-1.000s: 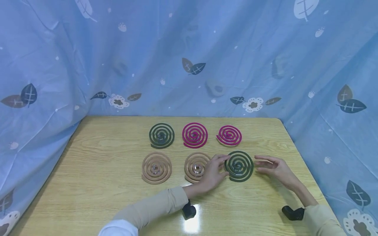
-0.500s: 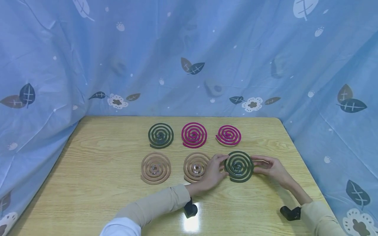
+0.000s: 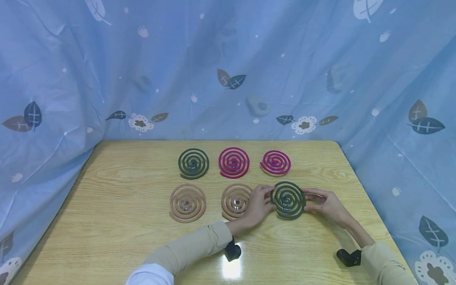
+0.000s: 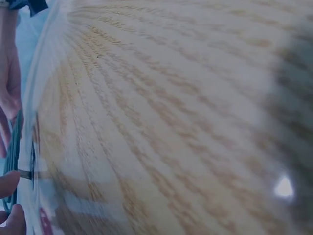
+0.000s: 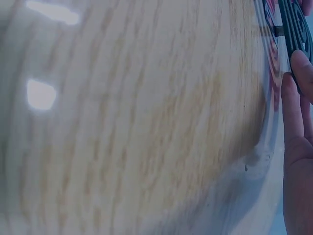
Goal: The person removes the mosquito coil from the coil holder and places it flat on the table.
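Observation:
A dark green mosquito coil [image 3: 287, 200] lies at the right end of the front row, between my two hands. My left hand [image 3: 257, 206] pinches its left rim, the forearm reaching across from the lower left. On the opposite side, my right hand [image 3: 328, 205] pinches the right rim between thumb and fingers. In the right wrist view, the coil [image 5: 297, 34] is seen edge-on, raised above the table on a small support. The left wrist view catches the coil's edge [image 4: 13, 142] at the far left. A tan mosquito coil [image 3: 233, 200] is partly hidden behind my left hand.
Another tan coil [image 3: 187, 203] lies to the left in the front row. Behind stand a dark green coil [image 3: 193, 163], a magenta coil [image 3: 234, 162] and a second, tilted magenta coil [image 3: 276, 162]. A blue patterned curtain [image 3: 228, 111] encloses the wooden table [image 3: 117, 221].
My right hand has moved left from beside the dark green coil and taken its right rim. The coil has tilted slightly. My left hand has stayed at the left rim.

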A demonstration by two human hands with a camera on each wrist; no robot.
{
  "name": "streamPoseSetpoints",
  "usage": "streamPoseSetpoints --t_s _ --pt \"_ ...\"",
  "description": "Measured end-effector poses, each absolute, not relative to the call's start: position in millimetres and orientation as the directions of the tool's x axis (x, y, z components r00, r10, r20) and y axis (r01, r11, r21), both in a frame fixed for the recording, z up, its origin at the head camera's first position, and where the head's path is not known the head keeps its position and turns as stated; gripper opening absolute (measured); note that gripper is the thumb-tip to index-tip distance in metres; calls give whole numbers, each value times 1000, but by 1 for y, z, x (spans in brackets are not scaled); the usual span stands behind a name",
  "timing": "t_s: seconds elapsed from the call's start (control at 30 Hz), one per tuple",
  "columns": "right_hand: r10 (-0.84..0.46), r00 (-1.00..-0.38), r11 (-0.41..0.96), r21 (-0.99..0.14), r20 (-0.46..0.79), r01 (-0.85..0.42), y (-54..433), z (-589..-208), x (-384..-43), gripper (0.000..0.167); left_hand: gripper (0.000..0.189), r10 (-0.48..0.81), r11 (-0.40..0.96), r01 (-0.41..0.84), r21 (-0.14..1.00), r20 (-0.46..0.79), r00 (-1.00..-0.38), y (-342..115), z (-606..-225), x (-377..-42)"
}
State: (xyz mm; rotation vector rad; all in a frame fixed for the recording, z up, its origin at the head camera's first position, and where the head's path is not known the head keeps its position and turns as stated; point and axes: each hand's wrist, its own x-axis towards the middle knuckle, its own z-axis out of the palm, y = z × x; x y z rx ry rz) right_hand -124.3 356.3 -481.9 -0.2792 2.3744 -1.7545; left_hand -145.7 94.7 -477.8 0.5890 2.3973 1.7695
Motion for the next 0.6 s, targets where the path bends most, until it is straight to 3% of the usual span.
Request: streamPoseSetpoints --t_s 0.6 --pt "-210 -978 293 -954 -3 -60 359 -481 -119 58 54 374 260 260 930 152 -915 93 -470 -145"
